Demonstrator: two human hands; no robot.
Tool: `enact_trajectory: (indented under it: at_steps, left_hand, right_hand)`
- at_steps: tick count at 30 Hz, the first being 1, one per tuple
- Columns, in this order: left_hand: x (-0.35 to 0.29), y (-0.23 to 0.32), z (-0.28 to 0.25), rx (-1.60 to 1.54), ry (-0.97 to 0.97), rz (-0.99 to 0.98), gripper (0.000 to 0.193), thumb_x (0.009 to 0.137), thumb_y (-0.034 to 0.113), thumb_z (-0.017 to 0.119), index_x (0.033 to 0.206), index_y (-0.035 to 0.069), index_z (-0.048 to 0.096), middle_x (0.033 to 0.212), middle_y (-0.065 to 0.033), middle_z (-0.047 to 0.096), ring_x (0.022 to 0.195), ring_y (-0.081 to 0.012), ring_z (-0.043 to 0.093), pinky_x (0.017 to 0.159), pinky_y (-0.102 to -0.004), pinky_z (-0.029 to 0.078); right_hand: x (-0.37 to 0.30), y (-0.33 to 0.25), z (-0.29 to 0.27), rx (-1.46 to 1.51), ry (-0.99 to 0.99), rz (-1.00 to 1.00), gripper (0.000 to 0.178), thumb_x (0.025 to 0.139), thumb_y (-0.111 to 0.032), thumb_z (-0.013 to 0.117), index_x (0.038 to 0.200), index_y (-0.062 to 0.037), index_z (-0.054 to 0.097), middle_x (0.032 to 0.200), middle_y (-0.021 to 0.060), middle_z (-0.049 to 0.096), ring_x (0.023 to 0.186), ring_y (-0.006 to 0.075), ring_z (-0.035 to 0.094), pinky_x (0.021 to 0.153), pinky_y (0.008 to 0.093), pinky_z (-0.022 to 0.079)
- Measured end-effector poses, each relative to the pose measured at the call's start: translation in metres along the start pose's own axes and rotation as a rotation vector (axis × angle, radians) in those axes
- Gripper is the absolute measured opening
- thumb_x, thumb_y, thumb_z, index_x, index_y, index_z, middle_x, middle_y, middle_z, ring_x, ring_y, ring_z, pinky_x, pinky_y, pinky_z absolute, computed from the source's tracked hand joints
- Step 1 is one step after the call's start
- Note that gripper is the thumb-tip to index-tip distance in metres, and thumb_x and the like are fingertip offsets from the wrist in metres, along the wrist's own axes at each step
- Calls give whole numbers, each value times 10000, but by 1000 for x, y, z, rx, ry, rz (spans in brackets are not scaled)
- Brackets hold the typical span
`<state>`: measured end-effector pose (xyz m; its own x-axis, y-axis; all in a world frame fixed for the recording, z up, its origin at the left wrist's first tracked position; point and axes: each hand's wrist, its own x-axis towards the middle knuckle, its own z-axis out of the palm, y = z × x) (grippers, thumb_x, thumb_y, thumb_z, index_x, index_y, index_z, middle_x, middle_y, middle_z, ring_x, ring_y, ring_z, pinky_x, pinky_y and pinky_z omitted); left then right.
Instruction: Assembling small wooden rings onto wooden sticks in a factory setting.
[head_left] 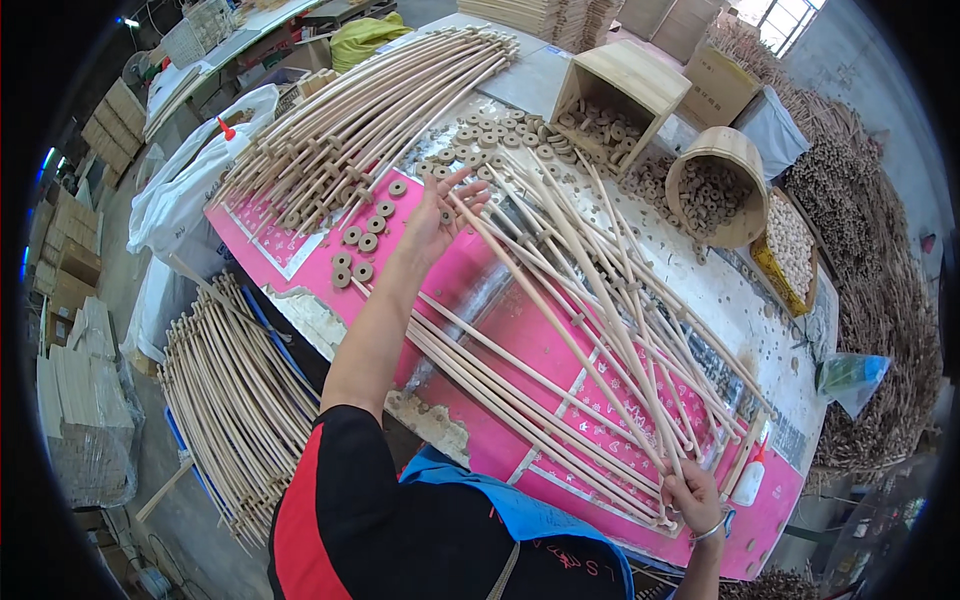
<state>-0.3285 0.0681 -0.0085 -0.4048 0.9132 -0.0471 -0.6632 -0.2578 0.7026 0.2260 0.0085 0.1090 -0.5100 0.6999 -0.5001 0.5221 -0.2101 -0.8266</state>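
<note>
Two hands work over one pink sheet. The right hand, near the sheet's right end, is curled tight round the end of a stick that slants across the sheet. The left hand, over its far edge, is part open, palm up, by the stick's other end; whether it grips anything I cannot tell. Eight discs lie loose left of that hand, on the sheet. Beyond it sit one box and one bucket; on its right end, one bottle. The grey table shows past the sheet, the concrete floor left of it.
</note>
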Motion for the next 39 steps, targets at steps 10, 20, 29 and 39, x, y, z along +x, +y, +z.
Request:
enact_trajectory:
  at_steps: [10,20,29,39]
  left_hand:
    - [-3,11,-1,405,-135,-91,622,1034,520,285,1377,36,472,1060,-124,673,893,-164,659,801,-268,556]
    - [6,32,9,664,-207,-126,364,1042,208,406,1361,75,520,881,-47,666,700,-99,618,695,-224,526]
    - [15,4,-6,-125,73,11,344,977,206,581,1271,26,561,907,-54,610,780,-140,624,707,-258,574]
    - [17,-9,15,-93,113,-150,352,953,119,562,1296,52,522,922,-55,648,850,-194,654,861,-379,552]
  right_hand:
    - [-6,12,-2,7,-6,18,232,962,-113,586,1124,49,624,700,-8,555,585,54,509,515,216,403]
    - [7,22,18,38,-28,-30,240,957,-118,586,1140,25,645,688,-24,533,591,47,496,520,219,386]
    - [13,25,34,83,-4,-77,243,968,-148,593,1139,15,647,659,-19,540,587,42,494,522,212,399]
    - [18,20,38,-147,147,-169,202,952,-143,607,1076,10,654,643,-2,558,570,57,513,531,237,418]
